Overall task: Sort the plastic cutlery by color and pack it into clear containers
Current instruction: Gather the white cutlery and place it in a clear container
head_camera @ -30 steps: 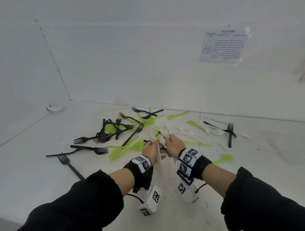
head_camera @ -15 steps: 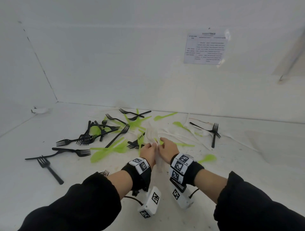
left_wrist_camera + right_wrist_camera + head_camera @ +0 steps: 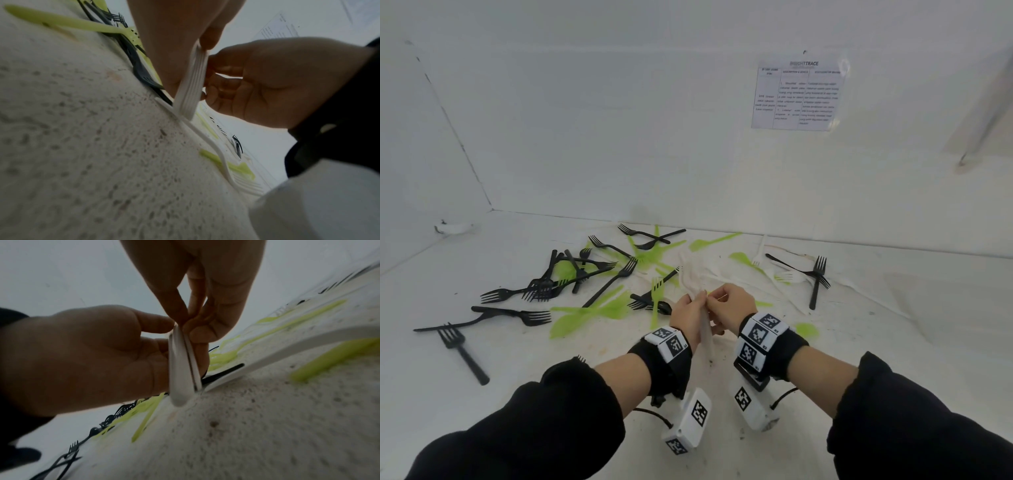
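Since a second ago both hands tightened: left hand (image 3: pixel 689 310) and right hand (image 3: pixel 732 306) fingers pinch upright white cutlery (image 3: pixel 190 84), handles touching desk (image 3: pixel 825 342).

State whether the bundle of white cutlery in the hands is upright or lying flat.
Upright: the white cutlery bundle stands on end, lower tips on the table, held by the left hand and right hand.
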